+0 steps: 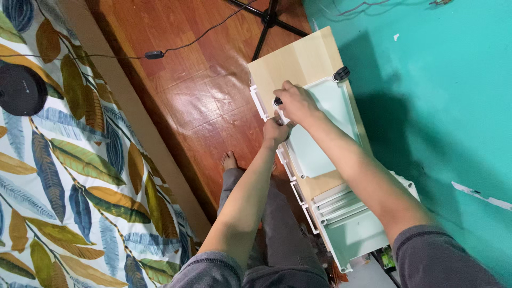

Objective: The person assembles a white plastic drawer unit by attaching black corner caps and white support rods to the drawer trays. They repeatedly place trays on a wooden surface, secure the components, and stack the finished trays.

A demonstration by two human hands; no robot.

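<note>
My right hand (296,102) is closed around a small white object with a black tip (278,101) at the front edge of a light wooden desk (290,61). Just below it, my left hand (276,131) is curled shut and grips the lower part of the same object, touching my right hand. Most of the object is hidden by my fingers. Under both hands lies a pale mint-green mat (330,114) on the desk top.
White drawer fronts (260,101) line the desk's edge and a small black clamp (341,73) sits at its far side. A pale plastic drawer unit (349,221) stands nearer. A teal wall (442,106) is at the right, with a leaf-patterned bed (64,170), a black disc (20,89), a cable (154,54) and tripod legs (269,18) at the left and top.
</note>
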